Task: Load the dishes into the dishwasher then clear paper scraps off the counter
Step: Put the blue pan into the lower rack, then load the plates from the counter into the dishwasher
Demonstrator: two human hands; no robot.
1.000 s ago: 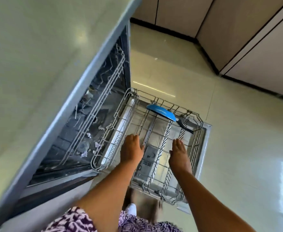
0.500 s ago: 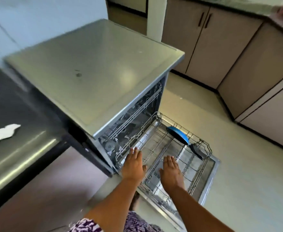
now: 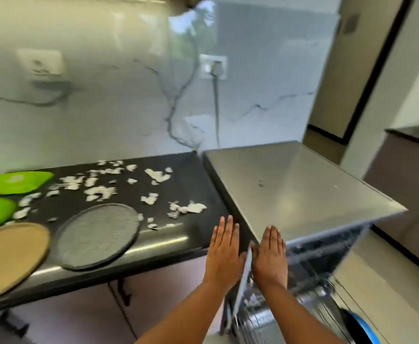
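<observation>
On the black stone counter [image 3: 191,194], left of the open stainless-steel dishwasher [image 3: 302,192], four dishes wait: a round grey textured plate [image 3: 96,235] nearest the appliance, a round tan plate [image 3: 7,256] hanging partly over the near edge, and two bright green plates [image 3: 15,182] farther left. White torn paper scraps [image 3: 99,192] lie strewn between and behind them. A blue dish [image 3: 361,330] already sits in the pulled-out wire rack [image 3: 322,301] at lower right. Both hands are empty, fingers straight and spread: the left hand [image 3: 224,254] hovers over the counter's near right corner, the right hand [image 3: 270,256] beside it in front of the dishwasher's front corner.

The grey plate looks stiff and probably breakable (glass or ceramic, the blur hides which), so a pinch at its overhanging near rim, thumb on top, should serve. The tan plate seems easiest to take from its overhanging edge. The scraps will be light and apt to scatter; sweeping them together into a cupped palm looks wiser than picking them up singly.
</observation>
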